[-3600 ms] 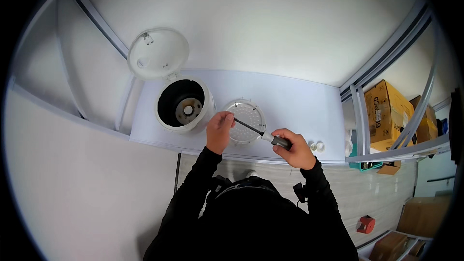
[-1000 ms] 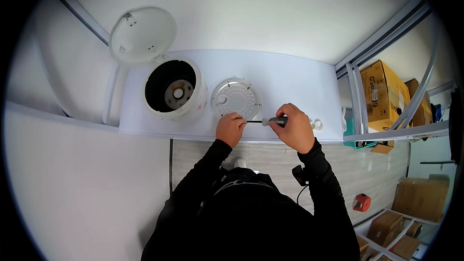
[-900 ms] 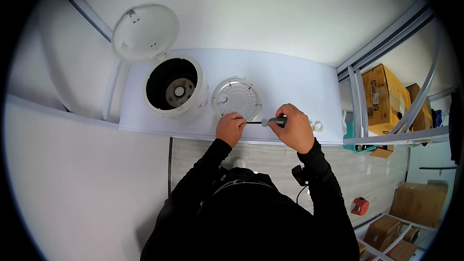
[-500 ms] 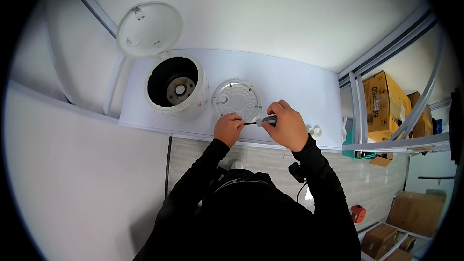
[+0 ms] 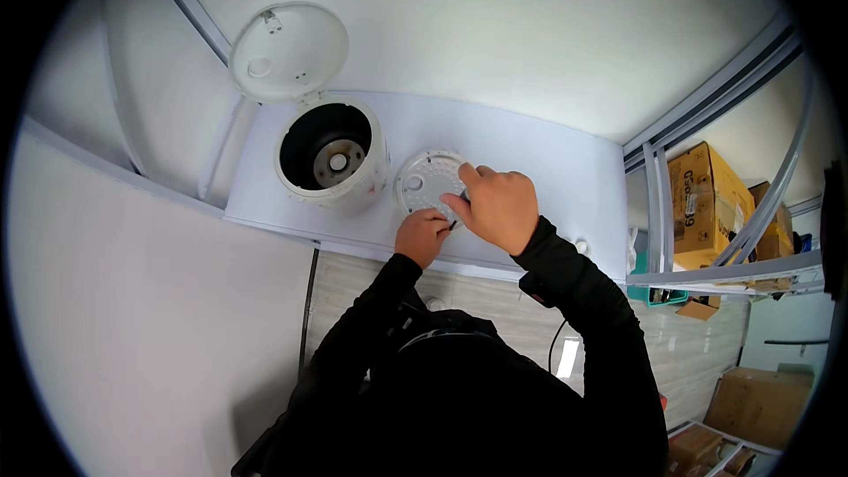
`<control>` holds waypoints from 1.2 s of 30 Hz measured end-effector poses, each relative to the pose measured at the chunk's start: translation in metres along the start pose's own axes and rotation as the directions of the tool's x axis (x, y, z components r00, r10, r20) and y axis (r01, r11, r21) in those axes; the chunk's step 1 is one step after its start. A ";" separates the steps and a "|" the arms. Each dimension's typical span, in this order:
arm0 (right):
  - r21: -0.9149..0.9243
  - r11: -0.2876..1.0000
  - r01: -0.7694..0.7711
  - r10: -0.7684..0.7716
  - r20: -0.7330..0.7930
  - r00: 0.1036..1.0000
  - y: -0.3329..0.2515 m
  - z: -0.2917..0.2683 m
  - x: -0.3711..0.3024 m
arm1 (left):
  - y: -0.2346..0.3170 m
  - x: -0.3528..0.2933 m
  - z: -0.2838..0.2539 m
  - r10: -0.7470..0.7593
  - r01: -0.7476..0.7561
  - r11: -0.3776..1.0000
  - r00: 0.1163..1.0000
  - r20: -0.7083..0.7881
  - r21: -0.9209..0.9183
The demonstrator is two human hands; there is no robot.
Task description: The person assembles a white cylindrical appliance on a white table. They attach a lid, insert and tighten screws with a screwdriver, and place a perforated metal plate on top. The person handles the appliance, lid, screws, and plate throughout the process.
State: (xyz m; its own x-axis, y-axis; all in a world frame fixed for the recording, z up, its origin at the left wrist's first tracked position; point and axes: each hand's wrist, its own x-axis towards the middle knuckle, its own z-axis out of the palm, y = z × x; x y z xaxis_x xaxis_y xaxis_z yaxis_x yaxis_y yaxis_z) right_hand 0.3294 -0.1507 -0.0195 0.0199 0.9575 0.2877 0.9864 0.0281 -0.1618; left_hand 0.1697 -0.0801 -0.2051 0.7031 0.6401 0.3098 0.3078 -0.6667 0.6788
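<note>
My right hand [image 5: 502, 209] is closed around the handle of a screwdriver [image 5: 454, 224], most of which the fingers hide. The dark shaft slants down towards my left hand [image 5: 421, 237]. My left fingers are pinched together at the shaft's tip, by the near rim of a round, dimpled, pale metal disc [image 5: 433, 178]. Whatever small thing they may hold is hidden. The disc lies flat on the white table, partly under my right hand. To its left stands a white rice cooker [image 5: 375, 172], its lid [image 5: 305, 53] raised and its dark inside showing a round heating plate [image 5: 338, 163].
A small pale round item [image 5: 582, 247] sits near the front right edge of the white table [image 5: 565, 159]. White walls border the back and left. Past a metal frame on the right are a yellow carton [image 5: 702, 203] and a teal bin [image 5: 664, 297].
My right hand with the screwdriver has moved left and slightly up, over the disc, and the shaft has tilted from level to slanting. My left hand stays near the disc's rim.
</note>
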 end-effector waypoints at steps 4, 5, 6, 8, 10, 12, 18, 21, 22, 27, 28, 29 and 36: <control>-0.084 0.996 0.022 -0.013 0.101 0.995 -0.002 0.003 0.000 | 0.006 0.002 -0.003 -0.037 0.036 0.999 0.999 0.027 0.036; -0.061 0.997 0.048 -0.045 0.047 0.998 -0.007 -0.002 0.000 | 0.008 0.001 -0.006 -0.039 0.038 0.999 0.999 0.024 0.039; -0.040 0.996 0.074 -0.075 -0.008 0.997 -0.012 -0.010 -0.001 | 0.010 0.001 -0.008 -0.040 0.040 0.998 0.999 0.020 0.042; 0.003 0.994 0.112 -0.111 -0.067 0.992 -0.014 -0.013 -0.001 | 0.008 0.001 -0.006 -0.013 0.012 0.999 1.000 0.009 0.053; 0.050 0.990 0.133 -0.129 -0.077 0.989 -0.006 -0.005 -0.001 | 0.004 0.001 -0.003 0.013 -0.012 0.998 1.000 -0.016 0.058; 0.033 0.982 0.189 -0.183 -0.119 0.976 0.000 -0.002 0.003 | 0.005 0.002 0.000 0.032 -0.029 0.998 0.998 -0.052 0.054; -0.080 0.986 0.149 -0.146 0.041 0.988 0.001 0.000 0.005 | 0.009 -0.002 -0.004 -0.061 0.060 0.997 0.998 0.031 0.046; -0.100 0.984 0.150 -0.150 0.005 0.989 -0.008 -0.011 0.002 | 0.009 0.003 -0.005 -0.057 0.054 0.996 0.997 0.042 0.068; -0.109 0.981 0.159 -0.162 -0.024 0.986 -0.010 -0.015 0.000 | 0.007 0.001 -0.002 -0.043 0.041 0.998 0.998 0.039 0.045; -0.076 0.963 0.259 -0.269 -0.166 0.949 -0.005 -0.008 0.000 | -0.002 -0.002 0.006 -0.023 0.024 0.999 0.999 -0.025 0.025; -0.075 0.961 0.266 -0.275 -0.156 0.949 -0.004 -0.007 0.003 | -0.001 -0.002 0.006 -0.040 0.041 0.999 0.999 -0.011 0.033; -0.074 0.978 0.197 -0.200 -0.028 0.979 -0.005 -0.009 0.004 | 0.002 -0.001 0.004 -0.055 0.054 0.998 0.998 0.009 0.039; -0.087 0.978 0.190 -0.193 -0.029 0.981 -0.008 -0.011 0.003 | 0.002 -0.003 0.001 -0.051 0.048 0.994 0.998 0.033 0.102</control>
State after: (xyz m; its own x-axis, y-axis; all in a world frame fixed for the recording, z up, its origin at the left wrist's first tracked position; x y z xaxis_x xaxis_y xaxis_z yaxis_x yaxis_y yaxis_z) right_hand 0.3229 -0.1515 -0.0072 -0.1659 0.9255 0.3405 0.9827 0.1842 -0.0217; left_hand 0.1686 -0.0835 -0.2057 0.7070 0.6606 0.2527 0.4045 -0.6707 0.6218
